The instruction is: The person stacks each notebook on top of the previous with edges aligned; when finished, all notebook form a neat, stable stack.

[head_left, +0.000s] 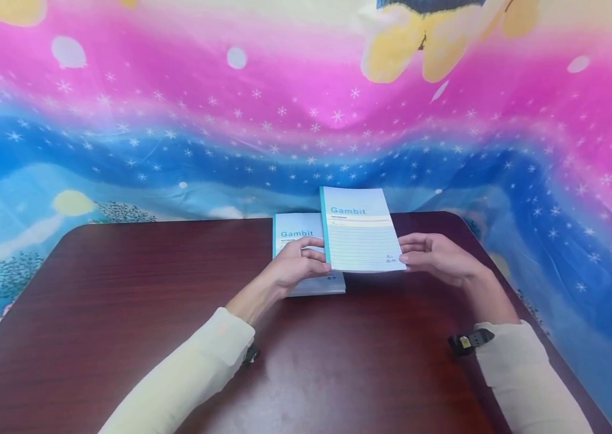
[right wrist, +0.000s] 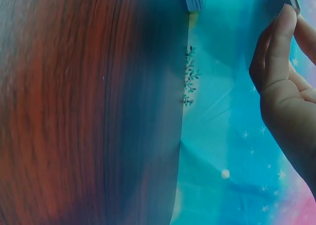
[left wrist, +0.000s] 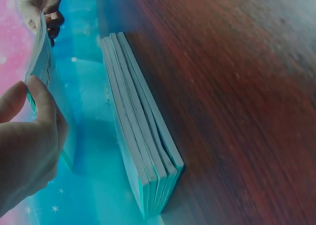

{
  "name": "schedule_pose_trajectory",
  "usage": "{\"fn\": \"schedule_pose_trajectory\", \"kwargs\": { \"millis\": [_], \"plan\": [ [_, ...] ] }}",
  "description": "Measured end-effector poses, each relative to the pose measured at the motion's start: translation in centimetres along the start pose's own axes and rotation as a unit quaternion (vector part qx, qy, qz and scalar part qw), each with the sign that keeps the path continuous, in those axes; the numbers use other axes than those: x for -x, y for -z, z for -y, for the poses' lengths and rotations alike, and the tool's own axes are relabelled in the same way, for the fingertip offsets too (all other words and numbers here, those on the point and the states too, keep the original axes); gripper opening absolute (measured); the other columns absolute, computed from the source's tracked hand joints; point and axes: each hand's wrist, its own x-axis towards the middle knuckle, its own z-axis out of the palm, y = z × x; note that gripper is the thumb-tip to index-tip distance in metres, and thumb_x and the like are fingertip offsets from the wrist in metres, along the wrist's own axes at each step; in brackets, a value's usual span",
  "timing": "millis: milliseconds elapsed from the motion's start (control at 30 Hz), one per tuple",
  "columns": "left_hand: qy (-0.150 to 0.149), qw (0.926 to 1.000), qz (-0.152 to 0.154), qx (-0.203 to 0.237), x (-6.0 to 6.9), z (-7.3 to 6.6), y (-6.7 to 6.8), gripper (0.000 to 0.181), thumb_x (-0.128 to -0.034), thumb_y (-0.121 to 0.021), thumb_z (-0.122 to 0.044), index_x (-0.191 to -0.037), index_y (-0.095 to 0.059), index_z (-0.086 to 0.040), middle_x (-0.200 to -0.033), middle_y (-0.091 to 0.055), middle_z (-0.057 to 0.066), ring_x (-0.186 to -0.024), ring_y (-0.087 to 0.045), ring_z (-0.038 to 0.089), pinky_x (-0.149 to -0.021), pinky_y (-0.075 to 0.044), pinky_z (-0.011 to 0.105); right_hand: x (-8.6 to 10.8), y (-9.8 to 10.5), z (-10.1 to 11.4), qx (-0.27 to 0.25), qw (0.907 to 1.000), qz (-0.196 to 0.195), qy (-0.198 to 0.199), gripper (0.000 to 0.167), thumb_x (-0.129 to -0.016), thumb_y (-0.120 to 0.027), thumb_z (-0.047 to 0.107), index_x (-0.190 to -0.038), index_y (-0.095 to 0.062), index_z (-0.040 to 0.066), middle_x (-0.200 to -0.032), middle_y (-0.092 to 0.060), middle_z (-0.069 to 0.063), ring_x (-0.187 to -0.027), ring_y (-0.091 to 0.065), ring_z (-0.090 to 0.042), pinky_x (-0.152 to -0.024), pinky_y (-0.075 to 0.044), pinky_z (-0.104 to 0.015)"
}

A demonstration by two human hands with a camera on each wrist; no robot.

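A thin notebook point(head_left: 362, 232) with a pale cover, the word Gambit and a teal spine is held up off the table between both hands. My left hand point(head_left: 299, 264) pinches its lower left side by the spine, the thumb on one face. On the opposite edge my right hand point(head_left: 436, 256) grips the lower right corner. Lower down, a stack of similar notebooks point(head_left: 308, 286) lies on the table, partly hidden by the raised notebook and my left hand. In the left wrist view the stack point(left wrist: 143, 121) shows several notebooks with their teal spines to one side.
The dark reddish-brown table point(head_left: 138, 301) has rounded back corners. Behind it and along its sides hangs a pink and blue printed cloth point(head_left: 203, 120) with snowflakes. Black straps with small devices point(head_left: 468, 342) sit at both cuffs.
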Motion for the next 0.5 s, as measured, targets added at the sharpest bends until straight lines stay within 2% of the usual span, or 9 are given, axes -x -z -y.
{"fn": "schedule_pose_trajectory", "kwargs": {
  "millis": [200,500],
  "plan": [
    [-0.006,1.0000,-0.004,0.001,0.8,-0.2,0.9,0.054,-0.0887,-0.064,0.016,-0.138,-0.048,0.005,-0.095,-0.064,0.013,-0.087,-0.067,0.023,-0.092,-0.058,0.040,-0.6,-0.9,0.3,-0.003,1.0000,0.001,-0.004,0.054,-0.095,-0.068,0.002,-0.141,-0.043,-0.013,-0.119,-0.069,-0.013,-0.106,-0.070,-0.026,-0.092,-0.058,-0.040],
    [-0.006,0.9998,-0.019,-0.009,1.5,0.1,2.5,0.053,-0.0889,-0.064,0.015,-0.138,-0.048,0.004,-0.096,-0.064,0.013,-0.085,-0.067,0.022,-0.087,-0.059,0.036,-1.9,-2.5,0.6,-0.001,1.0000,0.004,-0.008,0.055,-0.095,-0.069,0.001,-0.141,-0.043,-0.013,-0.122,-0.066,-0.018,-0.106,-0.069,-0.027,-0.094,-0.057,-0.044]
  ]
}}
